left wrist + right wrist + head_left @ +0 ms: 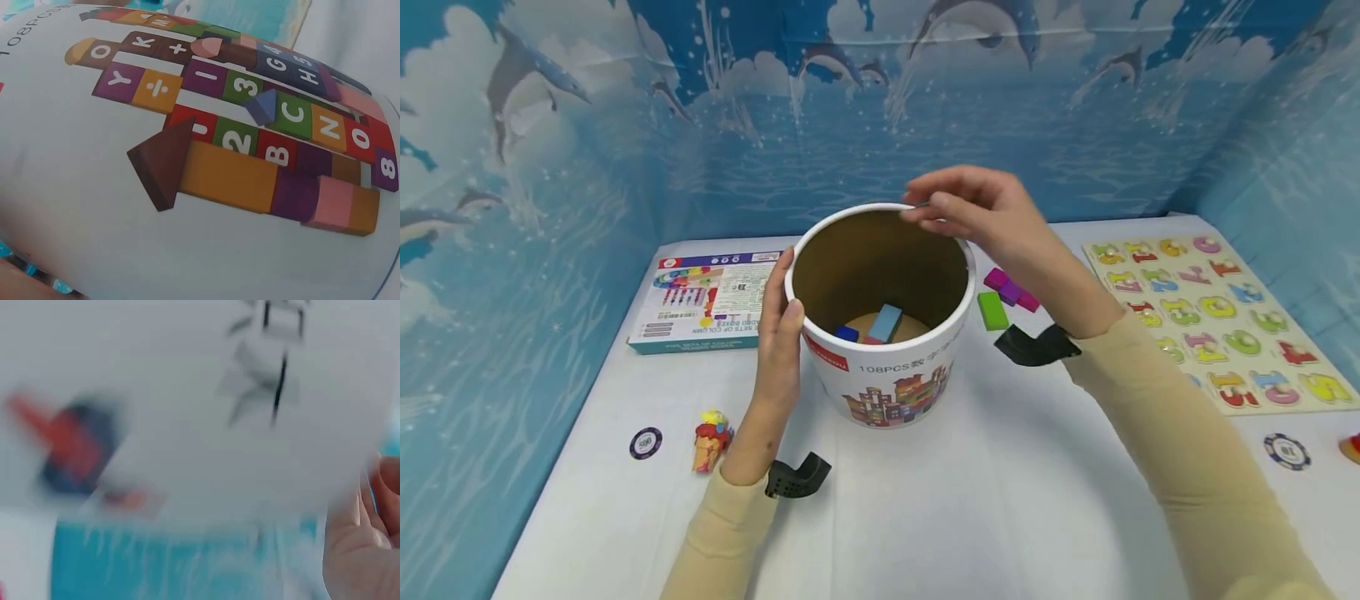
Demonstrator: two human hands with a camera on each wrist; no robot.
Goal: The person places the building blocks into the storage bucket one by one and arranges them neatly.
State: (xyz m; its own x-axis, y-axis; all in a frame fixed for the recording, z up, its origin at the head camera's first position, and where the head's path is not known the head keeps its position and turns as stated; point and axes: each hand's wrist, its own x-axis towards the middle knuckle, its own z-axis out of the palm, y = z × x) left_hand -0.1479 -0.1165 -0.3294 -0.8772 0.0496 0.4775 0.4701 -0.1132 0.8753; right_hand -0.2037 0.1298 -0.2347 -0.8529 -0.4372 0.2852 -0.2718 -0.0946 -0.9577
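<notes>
A white bucket (880, 354) with a block-building picture stands in the middle of the table, its mouth facing me. Down inside it lie a light blue block (886, 323), a dark blue block (846, 333) and a partly hidden reddish piece. My left hand (778, 333) holds the bucket's left side, thumb near the front rim. At the far right rim is my right hand (970, 204), fingers bent, with a thin dark edge between thumb and fingers; whether they pinch it or the rim is unclear. The printed bucket wall (125, 206) fills the left wrist view. Blurred in the right wrist view, the wall (187, 425) hides part of the right hand (365, 537).
Behind the left hand lies a flat toy box (700, 304). An ice-cream-shaped toy (711, 442) and a round chip (646, 443) are at left. Right of the bucket are a green block (992, 311), joined magenta-purple pieces (1011, 290), a number puzzle board (1217, 321) and another chip (1287, 451).
</notes>
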